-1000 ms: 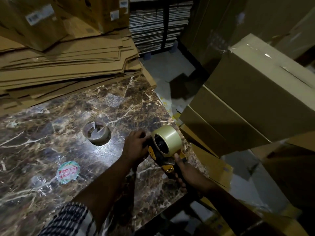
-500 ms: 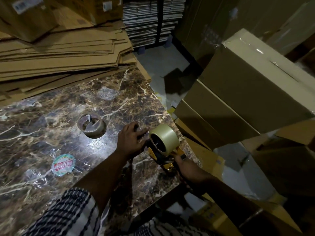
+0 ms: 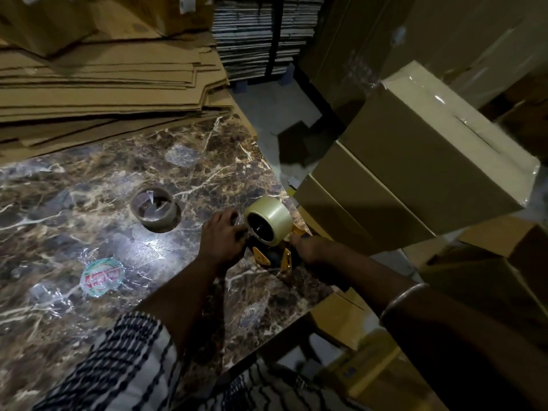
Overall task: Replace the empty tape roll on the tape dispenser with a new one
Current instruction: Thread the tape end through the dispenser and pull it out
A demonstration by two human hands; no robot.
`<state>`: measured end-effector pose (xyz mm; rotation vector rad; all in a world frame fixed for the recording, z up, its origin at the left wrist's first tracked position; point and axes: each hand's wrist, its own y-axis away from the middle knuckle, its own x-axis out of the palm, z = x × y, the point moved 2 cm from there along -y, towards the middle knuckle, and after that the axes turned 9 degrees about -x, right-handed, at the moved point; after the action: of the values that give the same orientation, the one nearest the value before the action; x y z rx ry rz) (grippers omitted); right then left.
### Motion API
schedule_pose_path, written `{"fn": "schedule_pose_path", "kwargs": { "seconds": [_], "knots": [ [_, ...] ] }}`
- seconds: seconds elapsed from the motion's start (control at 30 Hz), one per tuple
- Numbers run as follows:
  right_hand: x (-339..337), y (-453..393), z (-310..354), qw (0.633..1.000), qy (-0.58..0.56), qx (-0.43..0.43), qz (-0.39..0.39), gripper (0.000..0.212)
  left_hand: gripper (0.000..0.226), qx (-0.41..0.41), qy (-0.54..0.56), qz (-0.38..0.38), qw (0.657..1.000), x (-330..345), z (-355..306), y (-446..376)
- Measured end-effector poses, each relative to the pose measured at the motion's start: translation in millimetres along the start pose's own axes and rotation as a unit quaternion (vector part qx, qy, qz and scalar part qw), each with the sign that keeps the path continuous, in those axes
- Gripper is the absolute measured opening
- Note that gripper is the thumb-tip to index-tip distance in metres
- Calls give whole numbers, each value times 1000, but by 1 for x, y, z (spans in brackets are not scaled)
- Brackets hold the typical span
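The new tape roll (image 3: 271, 222) sat on the hub of the tape dispenser (image 3: 274, 258), at the table (image 3: 89, 179) edge, just right of the left hand's fingers; the left hand (image 3: 224, 237) had its fingers curled together against the roll's left face and the dispenser frame, seemingly working at the tape's loose end, though the end itself was too dim to make out; the right hand (image 3: 308, 249) was closed around the dispenser's handle, just below and right of the roll. To do this step well, I judged, the right hand should brace the frame steady while the left draws the free end sticky side down toward the front of the frame, keeping it flat and unwrinkled. The roll was a glossy, pale translucent cylinder on a dark core; the dispenser showed yellow plates on black. Well left of the left fingers lay the empty tape roll (image 3: 154, 209), a thin cardboard ring with scraps of film inside; the table was polished brown marble with white veins.
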<state>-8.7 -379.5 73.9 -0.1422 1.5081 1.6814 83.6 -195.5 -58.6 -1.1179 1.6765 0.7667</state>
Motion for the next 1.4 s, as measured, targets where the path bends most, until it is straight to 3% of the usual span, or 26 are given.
{"fn": "schedule_pose_path", "kwargs": {
  "seconds": [0.17,0.33,0.47,0.57,0.67,0.83,1.07,1.2,1.4],
  "knots": [
    [4,17,11,990,133,-31,-43,46,28,-5,11,10,1000,2,1,0],
    [4,18,21,970,231,-74,-22,38,31,-17,35,21,999,-2,1,1],
    [1,20,30,970,236,-59,8,37,34,-20,37,30,999,-4,-1,1],
    [-7,9,40,968,248,-29,34,44,49,-33,56,40,997,-6,-2,1],
    [-11,-1,45,969,245,0,19,38,56,-40,74,36,996,-8,-3,2],
    [-14,4,44,968,247,4,-38,33,50,-45,75,38,995,-8,-3,1],
    [-2,11,35,958,284,-38,5,40,43,-33,30,57,997,1,4,-2],
    [3,16,39,960,274,-61,5,35,47,-42,67,54,995,-1,2,-2],
    [-13,9,47,966,257,2,-24,28,50,-58,79,48,994,-2,0,-2]
  ]
}}
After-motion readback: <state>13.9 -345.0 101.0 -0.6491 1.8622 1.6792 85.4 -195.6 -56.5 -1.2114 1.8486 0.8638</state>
